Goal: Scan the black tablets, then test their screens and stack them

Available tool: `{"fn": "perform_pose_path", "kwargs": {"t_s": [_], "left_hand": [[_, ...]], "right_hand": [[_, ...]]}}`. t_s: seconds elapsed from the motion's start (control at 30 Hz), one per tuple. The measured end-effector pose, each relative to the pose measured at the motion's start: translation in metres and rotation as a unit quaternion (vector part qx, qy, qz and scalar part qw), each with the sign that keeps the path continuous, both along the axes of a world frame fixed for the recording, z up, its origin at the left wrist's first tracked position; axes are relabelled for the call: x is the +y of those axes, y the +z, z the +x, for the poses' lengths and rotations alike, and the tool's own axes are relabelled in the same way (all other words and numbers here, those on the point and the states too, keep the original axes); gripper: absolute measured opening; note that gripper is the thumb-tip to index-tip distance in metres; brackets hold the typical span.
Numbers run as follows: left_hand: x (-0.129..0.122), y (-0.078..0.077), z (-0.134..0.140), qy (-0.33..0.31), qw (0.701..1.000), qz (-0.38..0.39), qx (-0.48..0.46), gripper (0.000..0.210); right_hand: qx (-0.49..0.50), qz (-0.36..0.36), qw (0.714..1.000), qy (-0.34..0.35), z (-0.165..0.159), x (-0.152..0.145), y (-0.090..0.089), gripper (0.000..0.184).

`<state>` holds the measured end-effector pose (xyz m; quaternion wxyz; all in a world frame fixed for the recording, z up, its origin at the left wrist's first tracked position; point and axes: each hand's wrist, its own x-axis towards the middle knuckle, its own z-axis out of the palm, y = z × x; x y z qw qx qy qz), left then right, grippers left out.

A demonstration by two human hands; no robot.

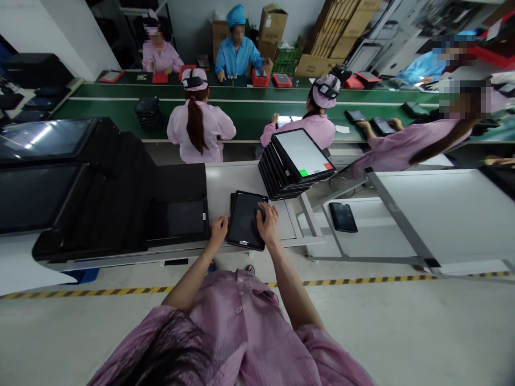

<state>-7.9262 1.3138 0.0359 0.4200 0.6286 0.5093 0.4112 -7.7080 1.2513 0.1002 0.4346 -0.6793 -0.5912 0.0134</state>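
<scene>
A black tablet [247, 220] with a dark screen and a small white label at its near edge lies on the white cart top in front of me. Another dark edge shows under its far left corner. My right hand [269, 221] rests over the tablet's right side, fingers bent and apart, fingertips at the screen. Just left of the tablet, my left hand [219, 230] is curled into a loose fist at the cart's near edge, with nothing visible in it. Behind to the right leans a stack of tablets [281, 171]; the top one's lit white screen has green and red corner patches.
Dark tablets [177, 219] and tall black stacks [108, 187] crowd the left. A lone tablet [343, 217] lies on a lower shelf to the right, beside a white-topped cart [442, 214]. Several co-workers sit along a green conveyor table [249, 104] ahead.
</scene>
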Motion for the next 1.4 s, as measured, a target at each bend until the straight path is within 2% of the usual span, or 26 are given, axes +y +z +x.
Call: {"fn": "perform_pose_path", "kwargs": {"t_s": [0.13, 0.23, 0.4, 0.47, 0.53, 0.67, 0.73, 0.8, 0.97, 1.13, 1.2, 1.27, 1.33, 1.4], "left_hand": [[0.0, -0.001, 0.001, -0.003, 1.0, 0.013, 0.006, 0.042], [0.001, -0.001, 0.001, 0.008, 1.0, 0.026, 0.01, 0.043], [0.001, -0.002, 0.002, 0.012, 0.999, 0.049, 0.011, 0.043], [0.001, -0.003, 0.001, 0.012, 0.999, 0.049, 0.011, 0.042], [0.001, -0.004, 0.001, 0.014, 0.999, 0.05, 0.011, 0.042], [0.001, -0.003, 0.0, 0.01, 0.999, 0.049, 0.016, 0.041], [0.001, -0.001, 0.0, 0.007, 0.999, 0.046, 0.018, 0.041], [0.001, 0.0, 0.0, 0.005, 0.999, 0.044, 0.019, 0.042], [0.0, 0.0, 0.001, 0.014, 0.999, 0.05, 0.011, 0.043], [0.001, -0.001, 0.001, 0.009, 0.999, 0.048, 0.014, 0.041], [0.001, 0.0, 0.001, 0.003, 0.999, 0.047, 0.015, 0.04], [0.001, 0.0, 0.0, 0.002, 0.999, 0.048, 0.014, 0.04], [0.001, -0.001, 0.001, 0.006, 0.999, 0.05, 0.015, 0.04], [0.001, -0.002, 0.001, 0.013, 0.998, 0.054, 0.017, 0.041]], "right_hand": [[-0.015, -0.024, 0.999, 0.021, 0.007, 0.001, -0.006, 0.035], [-0.006, -0.015, 1.0, 0.007, 0.013, -0.001, -0.011, 0.036], [0.033, 0.008, 0.999, -0.015, 0.019, -0.006, -0.017, 0.038], [0.085, 0.014, 0.996, -0.033, 0.02, -0.004, -0.023, 0.045], [0.19, 0.003, 0.98, -0.061, 0.02, -0.001, -0.032, 0.054], [0.424, -0.027, 0.902, -0.077, 0.017, 0.004, -0.055, 0.063], [0.47, -0.017, 0.879, -0.076, 0.015, 0.003, -0.066, 0.066], [0.483, -0.01, 0.873, -0.068, 0.013, 0.0, -0.073, 0.068], [0.458, -0.01, 0.888, -0.038, 0.015, -0.006, -0.077, 0.073], [0.489, -0.021, 0.871, -0.043, 0.016, -0.004, -0.069, 0.07], [0.484, -0.04, 0.873, -0.036, 0.016, -0.001, -0.064, 0.073], [0.463, -0.062, 0.884, -0.034, 0.018, 0.0, -0.057, 0.084], [0.414, -0.064, 0.907, -0.053, 0.019, 0.001, -0.049, 0.091], [0.332, -0.039, 0.94, -0.067, 0.018, 0.001, -0.038, 0.079]]}}
